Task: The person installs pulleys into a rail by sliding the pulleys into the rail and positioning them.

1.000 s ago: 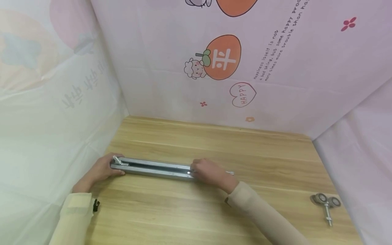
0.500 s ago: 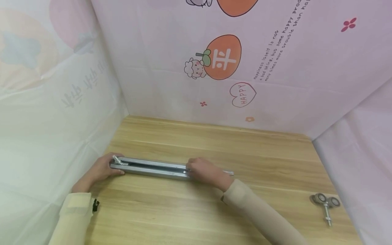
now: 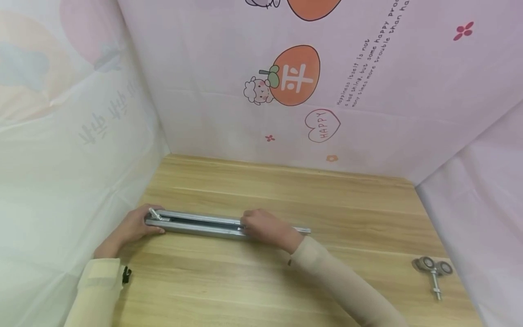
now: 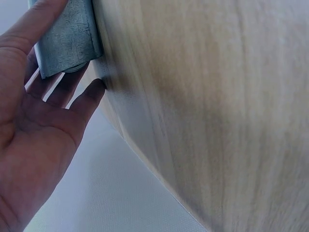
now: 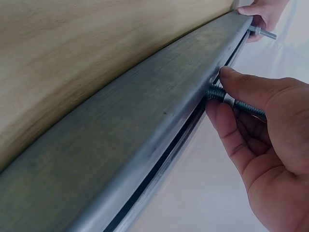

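Note:
A slotted metal rail point(image 3: 192, 226) lies across the wooden table, slot facing up. At its left end my left hand point(image 3: 135, 225) holds the rail, thumb on the near side and fingers beyond. Close by, a bolt point(image 3: 153, 213) sticks up from the slot. My right hand point(image 3: 267, 228) is farther right over the rail. In the right wrist view, its thumb and fingers pinch a threaded bolt point(image 5: 246, 109) with a nut, which stands out of the slot. What the bolt joins inside the rail is hidden. The left wrist view shows the rail's end point(image 4: 67, 41) within the left hand.
A roller trolley point(image 3: 433, 271) with wheels and a threaded bolt lies near the right edge of the wooden table point(image 3: 204, 281). Printed pale sheets point(image 3: 220, 113) rise behind the table and along both sides.
My right hand has slid left along the rail with the bolt, toward the left end. My left hand stays at the rail's end.

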{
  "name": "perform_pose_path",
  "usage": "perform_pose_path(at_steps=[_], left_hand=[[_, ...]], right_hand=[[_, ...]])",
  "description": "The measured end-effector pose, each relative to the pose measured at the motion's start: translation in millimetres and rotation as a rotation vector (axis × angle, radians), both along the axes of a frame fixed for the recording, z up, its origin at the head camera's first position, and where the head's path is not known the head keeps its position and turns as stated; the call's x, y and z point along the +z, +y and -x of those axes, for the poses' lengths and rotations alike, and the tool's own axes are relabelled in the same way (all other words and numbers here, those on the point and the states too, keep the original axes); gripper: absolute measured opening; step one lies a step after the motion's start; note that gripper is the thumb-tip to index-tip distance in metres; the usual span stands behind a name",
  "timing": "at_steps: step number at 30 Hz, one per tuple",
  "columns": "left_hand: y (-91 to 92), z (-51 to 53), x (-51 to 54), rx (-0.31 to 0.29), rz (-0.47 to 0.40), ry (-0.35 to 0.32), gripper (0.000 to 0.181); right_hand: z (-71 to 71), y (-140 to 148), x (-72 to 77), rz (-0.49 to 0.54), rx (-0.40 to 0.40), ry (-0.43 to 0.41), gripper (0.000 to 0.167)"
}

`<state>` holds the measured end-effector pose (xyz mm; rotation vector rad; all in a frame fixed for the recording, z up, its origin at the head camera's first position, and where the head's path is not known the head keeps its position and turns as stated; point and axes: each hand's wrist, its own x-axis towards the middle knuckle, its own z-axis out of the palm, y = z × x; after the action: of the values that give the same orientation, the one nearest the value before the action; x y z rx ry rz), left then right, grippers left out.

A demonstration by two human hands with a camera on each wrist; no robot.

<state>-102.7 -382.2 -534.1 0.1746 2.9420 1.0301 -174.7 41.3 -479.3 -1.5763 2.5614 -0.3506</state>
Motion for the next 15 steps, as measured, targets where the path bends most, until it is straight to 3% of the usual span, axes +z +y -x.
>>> perform_pose_path(at_steps=[15], left_hand=[[-0.8,0.3,-2.2,0.001,-0.001,0.009,0.073]], right_hand=[[1.0,-16.9,-0.7,-0.045,0.02,0.066,0.007]])
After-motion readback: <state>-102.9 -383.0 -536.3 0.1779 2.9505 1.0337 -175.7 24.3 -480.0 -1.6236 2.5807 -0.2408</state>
